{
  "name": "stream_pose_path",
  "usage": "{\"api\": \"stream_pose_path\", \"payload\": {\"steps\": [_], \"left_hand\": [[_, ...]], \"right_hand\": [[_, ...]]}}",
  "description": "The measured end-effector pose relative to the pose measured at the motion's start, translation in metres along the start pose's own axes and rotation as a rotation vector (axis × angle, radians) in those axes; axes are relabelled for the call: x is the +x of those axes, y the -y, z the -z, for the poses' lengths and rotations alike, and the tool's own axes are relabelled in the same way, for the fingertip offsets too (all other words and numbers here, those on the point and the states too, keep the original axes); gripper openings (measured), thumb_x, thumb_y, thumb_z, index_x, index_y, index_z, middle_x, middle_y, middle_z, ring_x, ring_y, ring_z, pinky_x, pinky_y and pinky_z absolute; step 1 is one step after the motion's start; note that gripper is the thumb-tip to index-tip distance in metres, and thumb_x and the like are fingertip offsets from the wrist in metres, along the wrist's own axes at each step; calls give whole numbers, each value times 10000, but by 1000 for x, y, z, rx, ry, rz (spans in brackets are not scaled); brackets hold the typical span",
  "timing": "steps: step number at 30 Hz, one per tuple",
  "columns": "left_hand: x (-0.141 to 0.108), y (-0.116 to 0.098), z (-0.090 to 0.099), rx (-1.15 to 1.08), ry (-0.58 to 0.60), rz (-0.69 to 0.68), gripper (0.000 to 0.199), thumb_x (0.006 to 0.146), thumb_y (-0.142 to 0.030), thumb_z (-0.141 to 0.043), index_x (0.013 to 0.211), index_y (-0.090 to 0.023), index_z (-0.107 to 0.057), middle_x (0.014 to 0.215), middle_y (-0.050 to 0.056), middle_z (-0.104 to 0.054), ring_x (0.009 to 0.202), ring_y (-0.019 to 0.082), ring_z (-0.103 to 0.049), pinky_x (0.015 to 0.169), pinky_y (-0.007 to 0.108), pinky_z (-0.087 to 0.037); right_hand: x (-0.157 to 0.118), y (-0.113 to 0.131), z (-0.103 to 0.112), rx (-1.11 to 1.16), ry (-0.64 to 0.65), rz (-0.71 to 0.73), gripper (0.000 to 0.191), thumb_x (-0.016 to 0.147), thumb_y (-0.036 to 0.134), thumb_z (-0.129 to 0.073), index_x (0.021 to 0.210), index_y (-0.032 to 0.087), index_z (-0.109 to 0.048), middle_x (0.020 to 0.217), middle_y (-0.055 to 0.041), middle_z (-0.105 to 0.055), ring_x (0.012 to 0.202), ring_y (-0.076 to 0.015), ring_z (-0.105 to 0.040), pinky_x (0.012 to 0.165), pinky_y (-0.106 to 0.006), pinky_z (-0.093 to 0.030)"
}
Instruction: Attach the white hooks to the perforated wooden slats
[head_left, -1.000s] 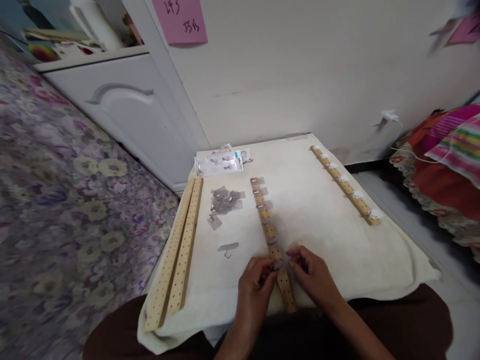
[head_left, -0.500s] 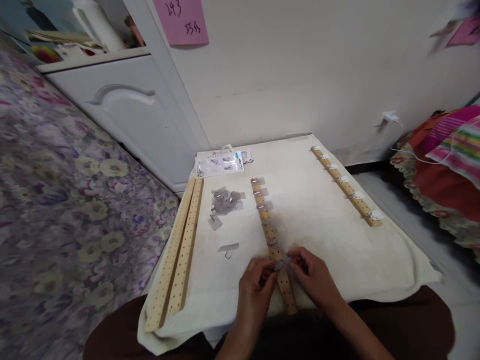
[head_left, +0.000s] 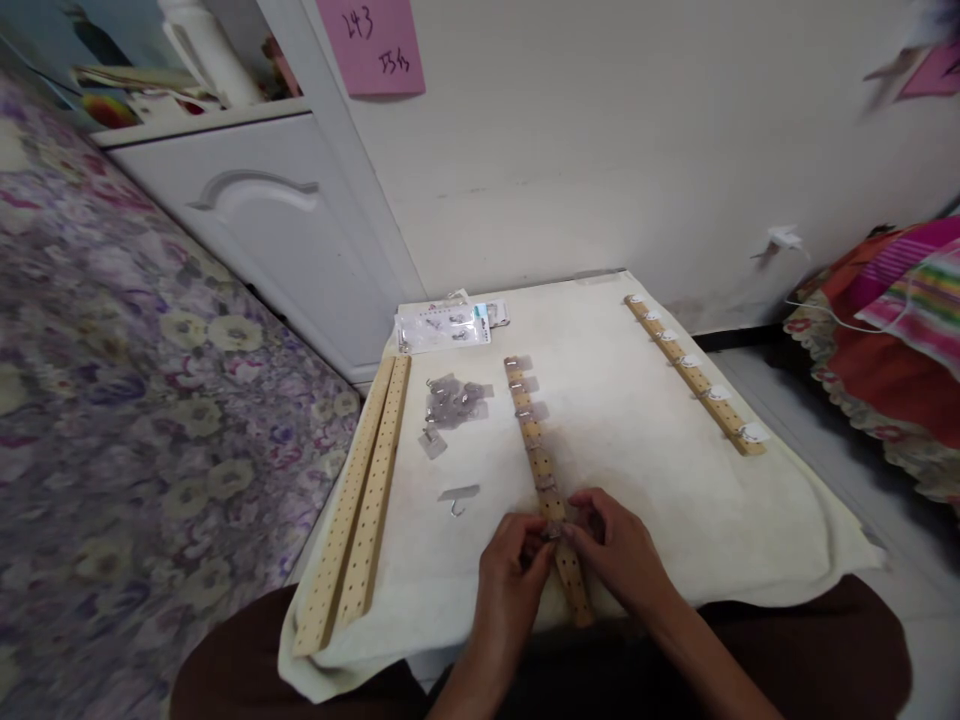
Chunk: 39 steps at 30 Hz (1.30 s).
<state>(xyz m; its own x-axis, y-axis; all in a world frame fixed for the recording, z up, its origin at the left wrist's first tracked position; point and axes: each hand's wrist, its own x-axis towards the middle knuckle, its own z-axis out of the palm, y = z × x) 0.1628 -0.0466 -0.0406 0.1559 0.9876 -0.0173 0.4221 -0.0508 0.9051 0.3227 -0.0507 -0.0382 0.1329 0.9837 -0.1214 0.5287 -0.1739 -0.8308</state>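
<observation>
A perforated wooden strip (head_left: 568, 575) lies lengthwise before me, with several clear-backed hooks (head_left: 523, 387) spaced along its far part. My left hand (head_left: 514, 560) is closed at the strip's left edge, thumb and fingers pinching a small clear hook (head_left: 553, 531) on it. From the right, my right hand (head_left: 619, 545) meets the same hook with its thumb and forefinger pressed to it. The fingertips partly cover the hook. Left of the strip lie a pile of clear hooks (head_left: 454, 400), one separate hook (head_left: 431, 441) and a single adhesive hook (head_left: 457, 507) standing apart.
Two bare perforated strips (head_left: 371, 490) lie along the table's left side. On the right, another strip (head_left: 697, 380) carries several white-backed hooks. Hook packaging (head_left: 442, 328) sits at the back left of the cloth-covered table (head_left: 637, 420). A wall (head_left: 562, 150) stands behind.
My right hand has moved left to the hook, its fingertips now on it. My left hand keeps its pinch in the same place. The view has shifted slightly.
</observation>
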Motion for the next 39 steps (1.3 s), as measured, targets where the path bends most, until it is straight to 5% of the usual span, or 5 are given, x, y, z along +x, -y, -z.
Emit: {"api": "stream_pose_path", "payload": {"steps": [11,26,34,39], "left_hand": [[13,-3,4,-158,90,159,159,712,-198,-637,862,-200,-583,739,-27,-583,664,118,-538,634,225,-441],[8,-1,4,-173,85,93,160,719,-196,-619,877,-185,-595,708,-33,-565,652,118,-522,627,230,-421],[-1,4,5,-138,68,78,159,730,-195,-607,887,-178,-587,747,-19,-581,678,122,-532,645,228,-424],[-14,9,21,-50,62,29,106,811,-246,-544,888,-188,-586,756,-14,-579,695,130,-535,636,227,-415]], "right_hand": [[5,-1,0,-27,-3,-15,160,720,303,-610,776,232,-477,671,35,-574,629,-163,-545,588,-263,-386],[-2,-15,3,190,-8,48,223,792,359,-555,952,204,-541,833,-23,-635,641,-167,-593,627,-304,-471],[-11,-36,3,324,-77,22,273,841,427,-517,990,198,-521,757,-6,-587,621,-162,-581,610,-292,-479],[-15,-36,2,316,-42,46,274,855,437,-504,992,201,-523,781,-19,-606,631,-162,-576,608,-290,-472]]}}
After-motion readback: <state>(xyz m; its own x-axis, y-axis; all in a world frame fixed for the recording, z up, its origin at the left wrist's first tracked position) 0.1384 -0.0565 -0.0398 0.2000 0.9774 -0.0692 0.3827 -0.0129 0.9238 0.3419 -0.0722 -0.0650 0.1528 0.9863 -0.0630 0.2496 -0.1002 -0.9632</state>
